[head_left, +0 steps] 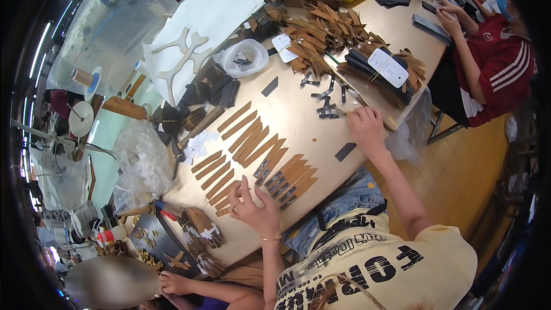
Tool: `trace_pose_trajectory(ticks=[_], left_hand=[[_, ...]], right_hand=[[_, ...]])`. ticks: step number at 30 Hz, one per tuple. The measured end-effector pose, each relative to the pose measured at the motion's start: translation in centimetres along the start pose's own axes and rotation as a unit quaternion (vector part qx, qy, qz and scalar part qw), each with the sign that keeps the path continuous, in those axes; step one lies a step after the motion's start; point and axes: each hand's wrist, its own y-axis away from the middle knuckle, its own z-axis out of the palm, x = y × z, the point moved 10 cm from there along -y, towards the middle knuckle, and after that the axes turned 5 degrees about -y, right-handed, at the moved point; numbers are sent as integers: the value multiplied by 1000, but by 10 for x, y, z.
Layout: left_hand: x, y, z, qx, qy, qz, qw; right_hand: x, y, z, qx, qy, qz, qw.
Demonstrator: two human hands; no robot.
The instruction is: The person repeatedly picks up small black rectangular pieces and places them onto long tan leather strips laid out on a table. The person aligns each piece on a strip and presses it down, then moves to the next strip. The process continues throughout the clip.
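Note:
My left hand (255, 212) is over the lower end of the brown strips, its fingers apart and nothing seen in them. Brown leather-like strips (249, 140) lie in slanting rows on the table. Small black pieces (275, 183) lie across several strips close to my left hand. My right hand (368, 131) is at the table's right side with its fingers curled together beside a loose heap of small black pieces (328, 110). What the right fingertips pinch, if anything, is too small to make out. A dark flat piece (345, 152) lies just below that hand.
Bundled brown strips (310, 31) and a tagged dark bundle (376, 72) crowd the table's far side. A plastic bag (242, 58) holds small black bits. White sheets (215, 6) lie far left. A co-worker in red (493, 74) sits at right; another person's hands (175, 283) show lower left.

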Motion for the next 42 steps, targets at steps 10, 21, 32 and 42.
trace_pose_trajectory(ticks=[10, 21, 32, 42], left_hand=[[90, -8, 84, -262, 434, -81, 858], [119, -29, 143, -360, 560, -175, 725], [74, -16, 99, -336, 547, -173, 747], [51, -14, 41, -272, 605, -180, 726]], right_hand=[[-17, -2, -29, -2, -104, 19, 994], [-41, -2, -24, 2, -22, -91, 996], [-50, 1, 9, -185, -553, 205, 787], [-123, -25, -40, -172, -552, 42, 815]])
